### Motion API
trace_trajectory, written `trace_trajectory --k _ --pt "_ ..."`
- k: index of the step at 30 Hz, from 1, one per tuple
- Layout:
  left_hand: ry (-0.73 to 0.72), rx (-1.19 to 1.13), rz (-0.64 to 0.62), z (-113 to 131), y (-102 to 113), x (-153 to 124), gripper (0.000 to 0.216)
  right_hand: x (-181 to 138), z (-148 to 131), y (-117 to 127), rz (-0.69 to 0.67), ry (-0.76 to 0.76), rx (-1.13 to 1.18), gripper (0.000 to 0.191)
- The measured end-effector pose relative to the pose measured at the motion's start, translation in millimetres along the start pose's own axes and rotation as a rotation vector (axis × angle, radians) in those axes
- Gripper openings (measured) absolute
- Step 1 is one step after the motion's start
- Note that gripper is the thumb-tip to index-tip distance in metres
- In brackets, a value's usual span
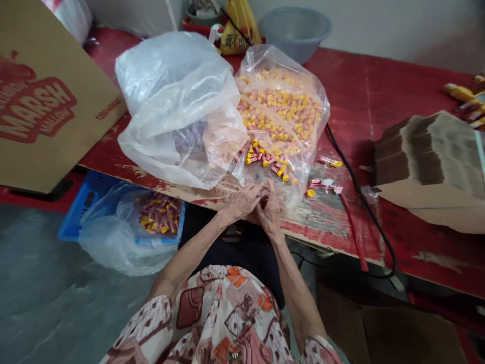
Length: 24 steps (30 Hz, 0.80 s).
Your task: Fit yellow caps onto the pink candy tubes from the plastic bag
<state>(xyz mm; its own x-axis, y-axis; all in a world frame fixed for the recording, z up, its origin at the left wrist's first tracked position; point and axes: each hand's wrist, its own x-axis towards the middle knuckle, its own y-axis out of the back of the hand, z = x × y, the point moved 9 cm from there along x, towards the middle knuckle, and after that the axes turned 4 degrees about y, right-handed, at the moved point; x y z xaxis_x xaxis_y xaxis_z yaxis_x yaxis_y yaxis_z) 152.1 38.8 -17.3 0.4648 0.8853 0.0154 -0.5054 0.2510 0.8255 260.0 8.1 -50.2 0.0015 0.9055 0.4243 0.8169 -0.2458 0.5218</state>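
Observation:
At the front edge of the worn red table, my left hand (242, 201) and my right hand (270, 212) meet, fingers curled inward and pressed close together. A small dark reddish bit shows between them, but the fingers hide most of it, so I cannot make out its kind. Just beyond my fingertips lies the open mouth of a clear plastic bag (316, 108), full of small red-and-pink tubes with yellow caps. Several loose capped tubes (265, 155) spill from its mouth. To the left, a translucent white bag (166, 121) holds purplish clear pieces.
A blue crate (81, 215) below the table's left edge holds a bag of capped tubes (161, 215). A large carton (38, 101) stands left. On the right are a black cable (356, 179), flat cardboard stacks (432, 162) and loose tube parts (318, 185). A grey basin (297, 30) sits behind.

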Motion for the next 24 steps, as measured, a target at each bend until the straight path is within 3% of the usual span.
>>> trace_trajectory --k 4,9,12,15,20,24 --pt "-0.068 -0.075 -0.097 4.9 -5.4 3.7 0.03 1.8 -0.6 4.5 0.017 -0.004 -0.006 0.066" --pt "-0.044 -0.13 0.111 -0.9 7.1 -3.2 0.045 3.1 13.1 18.5 0.126 -0.166 -0.033 0.048" --pt "-0.043 -0.038 0.115 -4.0 4.0 -5.6 0.045 5.1 18.0 21.5 0.14 -0.237 -0.083 0.034" --pt "-0.09 0.003 0.117 -1.8 5.6 -4.2 0.041 8.8 13.4 22.9 0.158 -0.204 -0.085 0.031" --pt "-0.029 -0.041 0.162 -10.8 10.3 4.1 0.038 14.4 6.3 19.9 0.129 -0.152 -0.117 0.02" --pt "-0.039 -0.12 0.208 -12.2 14.1 1.4 0.045 13.2 6.9 27.8 0.205 -0.165 -0.126 0.02"
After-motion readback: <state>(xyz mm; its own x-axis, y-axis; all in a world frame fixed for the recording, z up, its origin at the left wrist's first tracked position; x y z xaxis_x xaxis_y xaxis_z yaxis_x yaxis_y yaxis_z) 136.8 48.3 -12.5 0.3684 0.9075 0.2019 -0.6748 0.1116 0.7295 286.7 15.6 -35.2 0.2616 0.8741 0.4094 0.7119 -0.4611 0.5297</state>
